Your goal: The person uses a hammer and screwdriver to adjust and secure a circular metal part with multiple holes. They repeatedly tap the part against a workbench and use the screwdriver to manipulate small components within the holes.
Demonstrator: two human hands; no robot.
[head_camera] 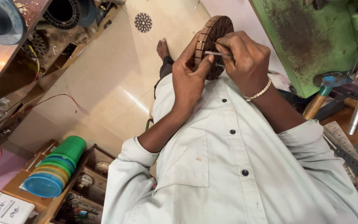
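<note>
1. Slotted brown disc (213, 43), upper centre of frame: our left hand (190, 79) clamps its rim, fingers closed.
2. Our right hand (245, 58) pinches a thin metal rod (216, 53); we judge that a steady disc helps guide it.

view: single head camera
facing: steeply down the pale shirt front (237, 166)
nearness: close; tiled cream floor (117, 83) toward 11 o'clock
</note>
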